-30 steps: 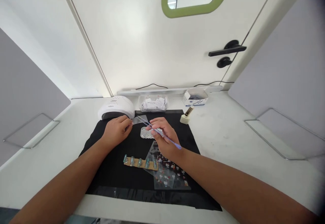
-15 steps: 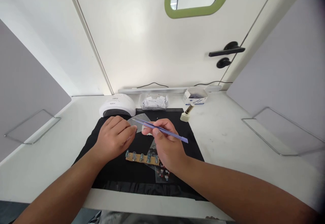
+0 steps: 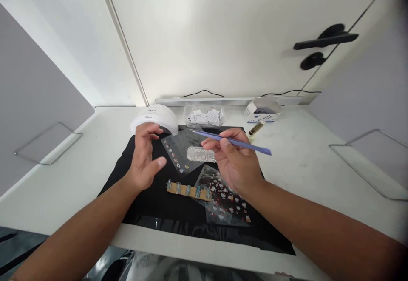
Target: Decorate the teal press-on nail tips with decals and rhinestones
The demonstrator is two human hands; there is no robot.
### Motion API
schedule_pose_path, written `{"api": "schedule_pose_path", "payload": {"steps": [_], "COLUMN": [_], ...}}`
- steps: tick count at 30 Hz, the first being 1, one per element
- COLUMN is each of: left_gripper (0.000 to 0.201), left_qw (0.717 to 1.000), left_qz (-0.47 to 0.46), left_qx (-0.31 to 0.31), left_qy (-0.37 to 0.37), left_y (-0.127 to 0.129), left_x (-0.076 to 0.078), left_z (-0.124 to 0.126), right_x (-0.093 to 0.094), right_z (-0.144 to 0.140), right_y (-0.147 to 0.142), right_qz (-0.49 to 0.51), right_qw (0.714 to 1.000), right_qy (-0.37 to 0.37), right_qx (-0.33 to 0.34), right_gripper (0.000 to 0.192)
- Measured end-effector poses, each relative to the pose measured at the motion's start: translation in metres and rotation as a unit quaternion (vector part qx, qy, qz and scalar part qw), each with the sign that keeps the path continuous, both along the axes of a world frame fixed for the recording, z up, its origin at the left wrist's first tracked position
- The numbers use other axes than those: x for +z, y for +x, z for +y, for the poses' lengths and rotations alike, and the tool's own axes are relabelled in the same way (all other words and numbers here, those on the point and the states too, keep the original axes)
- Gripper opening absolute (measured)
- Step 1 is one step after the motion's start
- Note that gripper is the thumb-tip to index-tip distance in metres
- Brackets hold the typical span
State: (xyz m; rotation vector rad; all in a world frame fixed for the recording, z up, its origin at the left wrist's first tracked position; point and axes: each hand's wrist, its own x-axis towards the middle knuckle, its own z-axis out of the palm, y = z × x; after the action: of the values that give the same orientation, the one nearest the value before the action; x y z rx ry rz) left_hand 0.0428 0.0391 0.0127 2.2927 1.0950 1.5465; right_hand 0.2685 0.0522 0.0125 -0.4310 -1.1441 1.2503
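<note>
Purple tweezers (image 3: 237,142) lie in the grip of my right hand (image 3: 237,162), their thin tips pointing left; whether the tips hold anything is too small to tell. My left hand (image 3: 145,160) is raised over the mat's left side, thumb and fingers apart, with nothing in it. Under the tweezers sits a clear compartment case (image 3: 200,154), partly behind my right hand. A sticker sheet (image 3: 172,155) with small figures lies between the hands. Nearer me, a cardboard strip (image 3: 183,188) bears several glittery blue false nails (image 3: 188,190). Beside it lies a red-and-white sticker sheet (image 3: 228,206).
A black mat (image 3: 143,204) covers the middle of the white table (image 3: 296,157). Along the back stand a white nail lamp (image 3: 156,117), a clear box of packets (image 3: 204,117) and an open carton (image 3: 261,112). A gold-capped bottle (image 3: 256,129) is behind my right hand.
My left hand has opened from a closed pose and moved away from the tweezer tips. The view has shifted, and the compartment case and sticker sheets show more. My right hand keeps the tweezers.
</note>
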Motion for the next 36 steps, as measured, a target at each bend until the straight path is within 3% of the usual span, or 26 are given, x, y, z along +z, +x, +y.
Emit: {"api": "schedule_pose_path", "payload": {"steps": [5,9,12,18,21,25,33,36], "left_gripper": [0.057,0.059,0.056,0.074,0.060,0.039,0.030,0.030], "left_qw": [0.968,0.930,0.919,0.923,0.943,0.951,0.950,0.953], "left_qz": [-0.089,-0.121,-0.165,-0.234,-0.191,-0.150,-0.169,-0.170], "left_qx": [-0.106,-0.184,-0.208,-0.205,-0.186,-0.158,-0.110,-0.102], "left_qy": [-0.208,-0.295,-0.290,-0.226,-0.199,-0.217,-0.238,-0.230], "left_y": [0.003,0.013,0.021,0.029,0.028,0.028,0.033,0.033], "left_x": [-0.002,0.001,-0.002,-0.008,-0.006,-0.005,-0.007,-0.005], "left_z": [0.004,-0.004,-0.008,-0.014,-0.016,-0.021,-0.026,-0.025], "right_x": [0.003,0.003,0.003,0.002,0.001,-0.001,0.004,0.006], "right_z": [0.011,0.015,0.015,0.014,0.012,0.008,0.005,0.002], "right_y": [0.009,0.012,0.011,0.009,0.008,0.005,0.007,0.009], "right_qz": [-0.055,-0.042,-0.019,-0.016,-0.008,0.000,-0.011,-0.010], "right_qw": [0.996,0.996,0.997,0.997,0.998,0.998,0.996,0.994], "right_qy": [0.057,0.079,0.069,0.067,0.067,0.064,0.087,0.110], "right_qx": [-0.028,-0.028,-0.026,-0.018,-0.018,-0.025,-0.026,0.018], "right_gripper": [0.016,0.012,0.011,0.007,0.005,0.005,0.003,0.007]}}
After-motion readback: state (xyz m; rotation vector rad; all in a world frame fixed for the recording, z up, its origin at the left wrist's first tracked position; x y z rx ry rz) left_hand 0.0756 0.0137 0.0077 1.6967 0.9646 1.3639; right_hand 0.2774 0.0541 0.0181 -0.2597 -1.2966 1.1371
